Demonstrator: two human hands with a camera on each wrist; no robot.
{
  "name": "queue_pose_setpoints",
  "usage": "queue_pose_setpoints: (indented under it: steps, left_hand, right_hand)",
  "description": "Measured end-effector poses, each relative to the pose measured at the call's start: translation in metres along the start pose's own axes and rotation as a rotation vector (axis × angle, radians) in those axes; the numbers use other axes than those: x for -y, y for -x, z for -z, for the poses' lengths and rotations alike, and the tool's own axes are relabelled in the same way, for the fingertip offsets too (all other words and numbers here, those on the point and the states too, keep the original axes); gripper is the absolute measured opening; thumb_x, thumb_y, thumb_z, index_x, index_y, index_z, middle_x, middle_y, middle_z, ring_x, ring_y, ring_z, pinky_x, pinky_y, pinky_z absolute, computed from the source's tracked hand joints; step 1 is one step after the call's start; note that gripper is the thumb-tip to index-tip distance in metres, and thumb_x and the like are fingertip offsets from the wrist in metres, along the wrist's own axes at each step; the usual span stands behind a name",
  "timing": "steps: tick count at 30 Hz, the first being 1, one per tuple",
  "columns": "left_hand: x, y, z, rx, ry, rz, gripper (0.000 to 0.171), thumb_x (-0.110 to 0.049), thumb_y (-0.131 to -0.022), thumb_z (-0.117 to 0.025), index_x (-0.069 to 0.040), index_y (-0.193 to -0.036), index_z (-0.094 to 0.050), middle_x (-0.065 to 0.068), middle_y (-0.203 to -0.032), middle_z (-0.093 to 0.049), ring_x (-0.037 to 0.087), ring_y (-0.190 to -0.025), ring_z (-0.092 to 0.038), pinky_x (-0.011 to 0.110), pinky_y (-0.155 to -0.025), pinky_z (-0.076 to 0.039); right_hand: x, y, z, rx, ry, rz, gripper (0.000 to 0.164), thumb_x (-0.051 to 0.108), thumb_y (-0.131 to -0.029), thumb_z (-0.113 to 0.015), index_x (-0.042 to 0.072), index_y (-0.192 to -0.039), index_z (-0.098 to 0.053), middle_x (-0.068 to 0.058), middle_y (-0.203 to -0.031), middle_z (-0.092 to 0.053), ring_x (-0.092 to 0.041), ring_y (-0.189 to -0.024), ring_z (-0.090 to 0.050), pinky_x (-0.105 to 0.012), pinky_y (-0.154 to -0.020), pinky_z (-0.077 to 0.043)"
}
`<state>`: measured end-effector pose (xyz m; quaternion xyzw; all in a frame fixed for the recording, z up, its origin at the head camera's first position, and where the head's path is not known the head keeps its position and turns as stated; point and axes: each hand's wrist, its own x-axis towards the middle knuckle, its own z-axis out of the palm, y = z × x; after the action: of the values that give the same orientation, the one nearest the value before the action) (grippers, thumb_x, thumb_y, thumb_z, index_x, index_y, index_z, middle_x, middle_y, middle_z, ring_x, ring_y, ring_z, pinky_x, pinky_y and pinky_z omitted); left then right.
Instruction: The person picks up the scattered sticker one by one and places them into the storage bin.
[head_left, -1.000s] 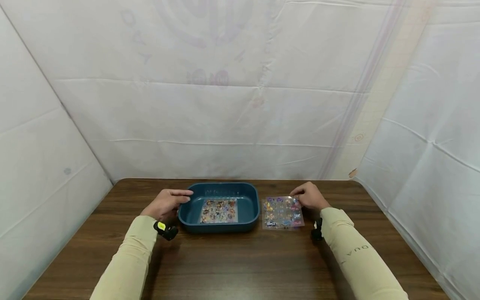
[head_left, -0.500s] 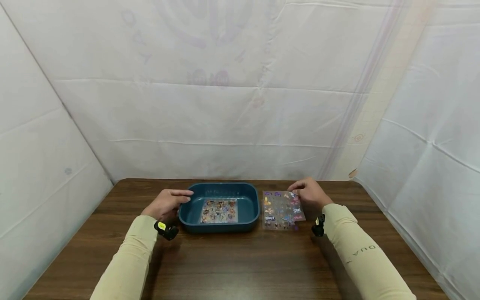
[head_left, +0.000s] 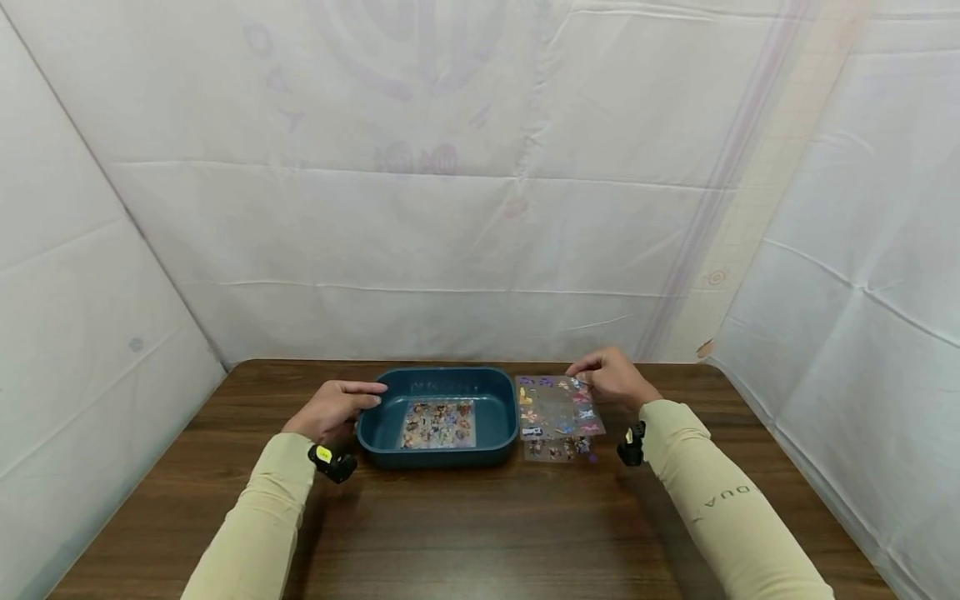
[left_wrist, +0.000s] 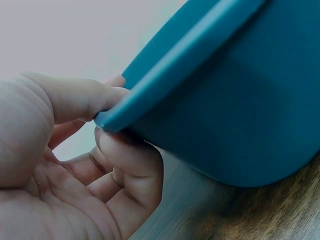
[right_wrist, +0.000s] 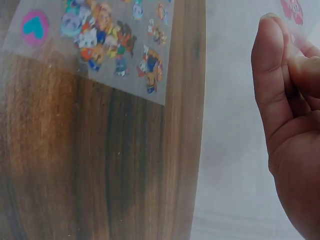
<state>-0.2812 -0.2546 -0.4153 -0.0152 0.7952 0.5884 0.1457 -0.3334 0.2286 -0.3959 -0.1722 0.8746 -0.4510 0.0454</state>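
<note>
My left hand (head_left: 330,410) pinches the left rim of a blue rectangular plastic tub (head_left: 438,457). In the left wrist view the thumb lies over the tub's rim (left_wrist: 165,80) and curled fingers sit beneath it. Inside the tub lies a clear sticker sheet (head_left: 438,423) with many small pictures. My right hand (head_left: 615,379) pinches the far right corner of another transparent sticker sheet (head_left: 558,408), raised beside the tub. Below it, partly covered, a further sticker sheet (head_left: 555,451) lies on the table. The right wrist view shows that lower sheet's cartoon stickers (right_wrist: 105,35) up close.
A dark wood-grain table (head_left: 465,533) carries everything. White sheeting (head_left: 420,250) hangs behind it and along both sides. A dark band with a small device sits on each wrist (head_left: 333,462).
My right hand has lifted the top sticker sheet off the lower one and moved it up and slightly left, uncovering more of the sheet beneath. The left hand and tub stay put.
</note>
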Motion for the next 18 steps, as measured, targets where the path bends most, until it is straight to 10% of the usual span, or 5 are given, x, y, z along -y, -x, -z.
queue_pose_setpoints:
  steps: [10,18]
  left_hand:
    - [-0.002,0.0,-0.001,-0.004,0.005,-0.003,0.048,-0.016,-0.106,-0.062,-0.001,-0.15,-0.054,0.018,-0.125,-0.065,0.017,-0.086,-0.061,0.034,-0.076,-0.058]
    - [0.0,-0.003,-0.001,-0.018,0.017,0.018,0.045,-0.016,-0.105,-0.062,-0.002,-0.148,-0.058,0.023,-0.139,-0.061,0.017,-0.093,-0.067,0.034,-0.078,-0.06]
  right_hand:
    - [0.025,-0.006,-0.016,0.022,0.001,-0.027,0.03,-0.004,-0.101,-0.05,-0.004,-0.112,-0.078,-0.022,-0.104,-0.074,-0.017,-0.066,-0.064,-0.053,-0.07,-0.059]
    - [0.044,-0.019,-0.036,0.041,0.035,0.013,0.029,-0.003,-0.1,-0.052,-0.001,-0.11,-0.08,-0.021,-0.111,-0.075,-0.016,-0.067,-0.064,-0.037,-0.066,-0.058]
